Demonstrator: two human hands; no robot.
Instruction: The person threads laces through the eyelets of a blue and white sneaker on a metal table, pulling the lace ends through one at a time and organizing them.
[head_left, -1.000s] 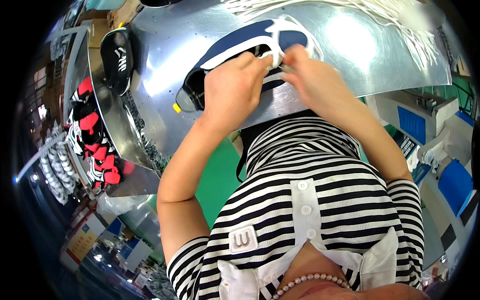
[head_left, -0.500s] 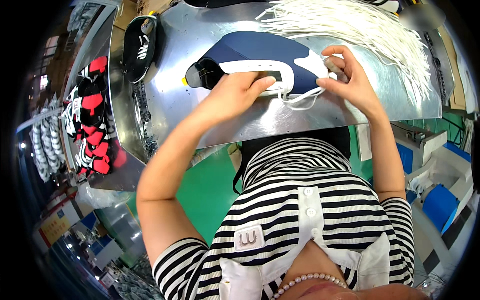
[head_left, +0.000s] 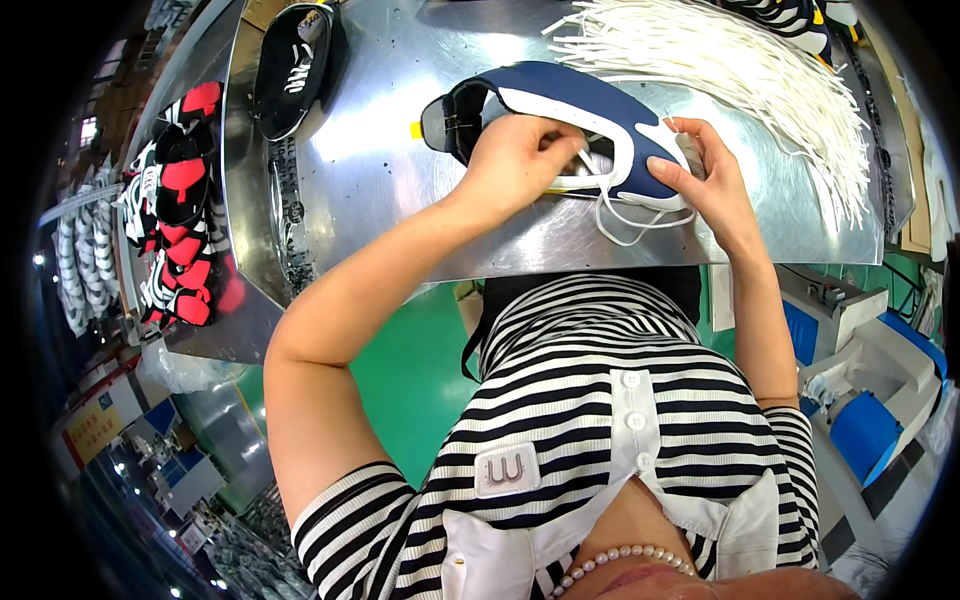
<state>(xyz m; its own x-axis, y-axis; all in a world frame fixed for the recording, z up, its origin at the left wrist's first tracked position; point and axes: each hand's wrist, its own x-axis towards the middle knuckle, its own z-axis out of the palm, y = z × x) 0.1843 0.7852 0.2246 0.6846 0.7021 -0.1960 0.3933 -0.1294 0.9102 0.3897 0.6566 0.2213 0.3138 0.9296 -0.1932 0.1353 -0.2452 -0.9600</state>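
Observation:
A navy and white shoe upper (head_left: 600, 95) is between my hands over the metal table, its opening tilted toward me. My right hand (head_left: 712, 185) grips the toe end, thumb on top and fingers round the far side. My left hand (head_left: 520, 165) reaches into the opening, thumb and finger pinched at a white shoelace, its fingertips partly hidden. Part of that white shoelace (head_left: 625, 240) hangs in a loop from the near eyelet edge and runs toward the toe. The dark grey-lined heel (head_left: 440, 122) points left.
A large pile of white laces (head_left: 730, 90) covers the back right of the metal table (head_left: 390, 200). At the back left lies a black shoe upper (head_left: 292, 75). Red, black and white uppers (head_left: 182, 200) are stacked beyond the left edge. Striped pieces (head_left: 780, 25) lie at the far right.
The shoe upper has shifted right and turned, its opening now tilted more toward me. My left hand has moved right, its thumb now inside the opening. The right hand has closed round the toe.

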